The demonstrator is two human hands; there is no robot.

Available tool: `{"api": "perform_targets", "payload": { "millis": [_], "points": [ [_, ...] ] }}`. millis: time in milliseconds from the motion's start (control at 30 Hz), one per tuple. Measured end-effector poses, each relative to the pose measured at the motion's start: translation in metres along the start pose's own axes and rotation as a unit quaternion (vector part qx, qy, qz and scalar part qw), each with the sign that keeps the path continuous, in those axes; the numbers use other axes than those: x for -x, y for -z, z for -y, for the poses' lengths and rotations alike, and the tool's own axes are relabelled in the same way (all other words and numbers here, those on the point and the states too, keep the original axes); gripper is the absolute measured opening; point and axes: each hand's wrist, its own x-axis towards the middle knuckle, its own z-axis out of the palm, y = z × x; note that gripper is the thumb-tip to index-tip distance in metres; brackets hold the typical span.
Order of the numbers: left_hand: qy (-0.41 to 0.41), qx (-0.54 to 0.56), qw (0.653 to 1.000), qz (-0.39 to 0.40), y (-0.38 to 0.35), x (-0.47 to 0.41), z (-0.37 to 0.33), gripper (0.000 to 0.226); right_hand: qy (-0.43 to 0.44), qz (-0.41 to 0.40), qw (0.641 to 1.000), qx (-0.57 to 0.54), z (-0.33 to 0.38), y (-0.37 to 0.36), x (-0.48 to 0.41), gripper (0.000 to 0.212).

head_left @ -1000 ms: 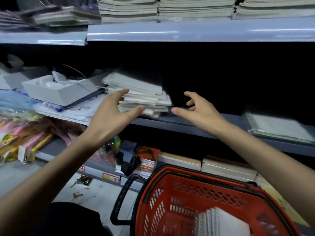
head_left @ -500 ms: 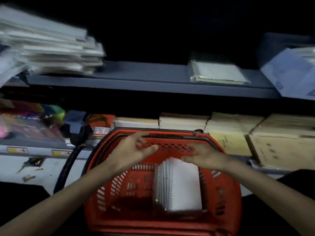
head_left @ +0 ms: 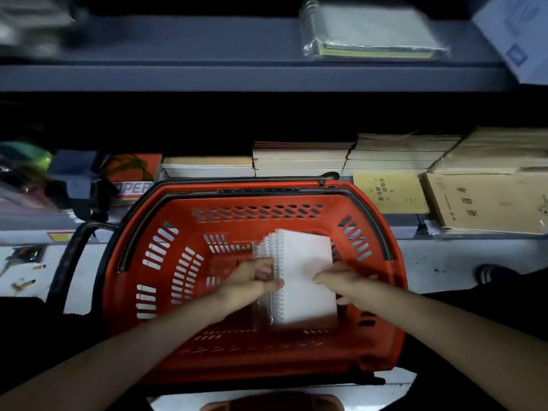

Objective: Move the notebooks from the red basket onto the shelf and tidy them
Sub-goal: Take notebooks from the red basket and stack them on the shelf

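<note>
A stack of white spiral-bound notebooks in clear wrap lies inside the red basket. My left hand grips the stack at its spiral edge. My right hand grips its right edge, fingers curled under and partly hidden. The grey shelf runs across the top of the view. A blurred pile of notebooks sits at the shelf's far left.
A wrapped spiral notebook and a white-blue box lie on the shelf's right. Below, stacks of exercise books and tan booklets fill the lower shelf behind the basket. The black basket handle sticks out left.
My hands left the notebook pile on the shelf, came down into the basket and took hold of the white stack on both sides. The view tilted downward.
</note>
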Motion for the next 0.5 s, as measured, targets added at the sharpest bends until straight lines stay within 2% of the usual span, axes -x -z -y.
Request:
{"api": "perform_targets", "payload": {
  "millis": [67,167,267,400,500],
  "points": [
    [0.008,0.012,1.000,0.001,-0.002,-0.003,0.003,0.065,-0.022,0.010,0.997,-0.079,-0.003,0.002,-0.005,0.039],
    [0.022,0.053,0.998,0.000,-0.001,-0.003,0.001,0.055,-0.033,-0.014,0.992,-0.121,-0.003,0.001,-0.008,0.038],
    [0.028,0.085,0.996,-0.004,0.002,-0.002,0.000,0.049,-0.029,-0.027,0.991,-0.128,-0.008,-0.002,-0.011,0.023],
    [0.036,0.117,0.992,-0.024,0.010,-0.004,0.005,0.039,0.011,-0.064,0.992,-0.106,-0.006,-0.006,-0.010,0.014],
    [0.034,0.158,0.985,-0.059,0.019,-0.004,0.006,0.032,0.059,-0.088,0.989,-0.102,0.002,-0.004,-0.004,0.021]
  ]
}}
